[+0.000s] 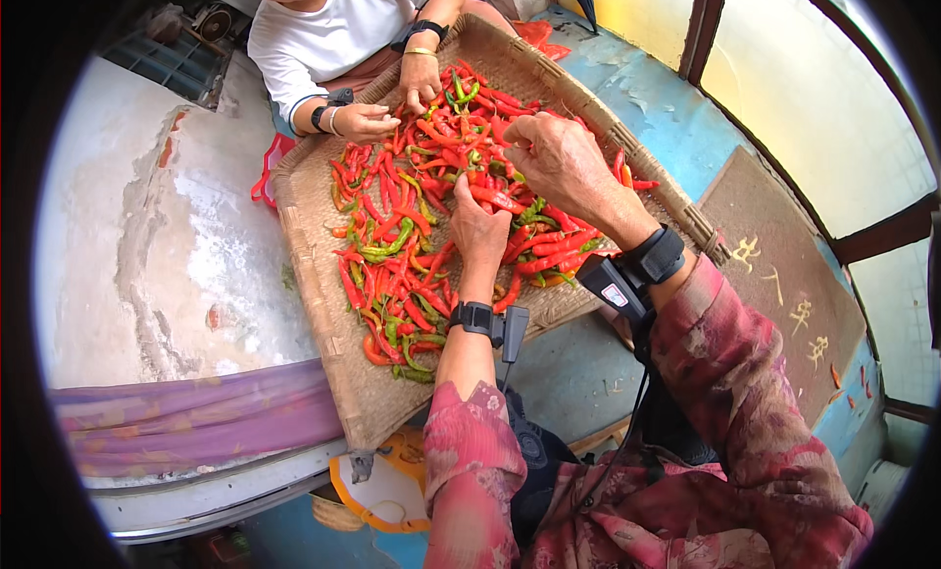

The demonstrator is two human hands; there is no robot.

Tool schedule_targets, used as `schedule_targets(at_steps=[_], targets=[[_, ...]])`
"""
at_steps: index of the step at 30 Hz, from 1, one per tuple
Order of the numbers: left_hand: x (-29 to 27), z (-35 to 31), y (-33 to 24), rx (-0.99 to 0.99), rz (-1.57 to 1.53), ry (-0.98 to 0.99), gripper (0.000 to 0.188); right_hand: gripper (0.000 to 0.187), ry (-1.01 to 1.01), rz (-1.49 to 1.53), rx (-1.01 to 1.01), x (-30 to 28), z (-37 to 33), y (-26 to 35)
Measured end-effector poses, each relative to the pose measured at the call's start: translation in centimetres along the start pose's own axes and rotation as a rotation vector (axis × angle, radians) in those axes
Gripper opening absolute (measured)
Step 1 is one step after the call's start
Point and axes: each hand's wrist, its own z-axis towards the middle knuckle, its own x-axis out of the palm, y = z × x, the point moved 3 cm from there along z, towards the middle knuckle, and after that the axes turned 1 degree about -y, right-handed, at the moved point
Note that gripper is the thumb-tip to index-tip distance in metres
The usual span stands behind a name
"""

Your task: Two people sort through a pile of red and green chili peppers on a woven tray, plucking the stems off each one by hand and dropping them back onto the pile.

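Head view: near the center of the frame, the left hand (478,231) pinched 1 red pepper (497,198), which jutted rightward from the top of its fingers. Just beyond, to the upper right, the right hand (569,162) had its fingers curled in; whether they gripped anything could not be told. Loose red and green peppers (417,309) spread beneath and around the 2 hands across a woven tray (387,402). At upper left of center, a co-worker (333,30) reached 2 hands toward the pile. Purple cloth (196,422) hung at lower left.
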Motion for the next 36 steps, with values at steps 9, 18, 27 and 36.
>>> schedule_targets(at_steps=[9,18,27,36], targets=[[-4.1,-2.3,-2.6,0.167,-0.046,0.107,0.069,0.014,0.06,-0.087,-0.003,0.8,0.3,-0.3],[-9.4,-3.9,0.5,-0.033,-0.48,0.155,0.073,0.03,0.296,0.121,-0.063,4.1,-1.5,0.8],[-12.0,-5.4,0.2,-0.034,-0.211,0.162,0.062,0.028,0.497,0.396,-0.002,7.6,-2.4,3.2],[-13.7,-5.6,2.3,-0.234,-0.667,0.184,0.042,0.015,0.452,0.359,0.236,7.2,-1.2,2.8]])
